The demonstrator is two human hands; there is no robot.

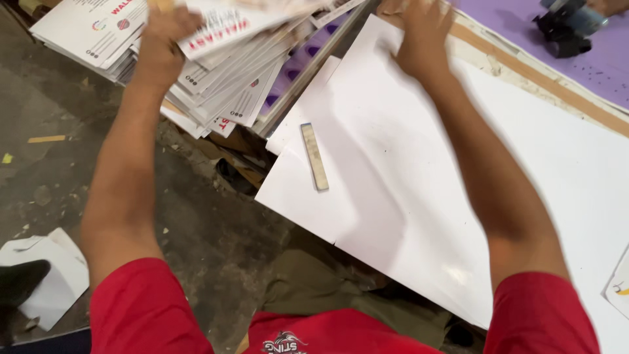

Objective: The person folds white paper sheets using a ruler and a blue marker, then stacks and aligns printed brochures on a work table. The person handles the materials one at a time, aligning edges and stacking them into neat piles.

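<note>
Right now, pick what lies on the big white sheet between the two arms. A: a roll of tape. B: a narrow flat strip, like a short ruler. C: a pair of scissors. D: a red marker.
B: a narrow pale strip lies flat on the white sheet, between the left hand on the stack of printed sheets and the right hand.

Left hand [164, 39] grips printed sheets [229, 78]; right hand [422, 36] presses white board [458, 177].

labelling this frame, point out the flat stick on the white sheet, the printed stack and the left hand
flat stick [314, 157], head view, middle of its length
printed stack [236, 92], head view, fanned sheet edges
left hand [164, 36], head view, back of the hand
</note>
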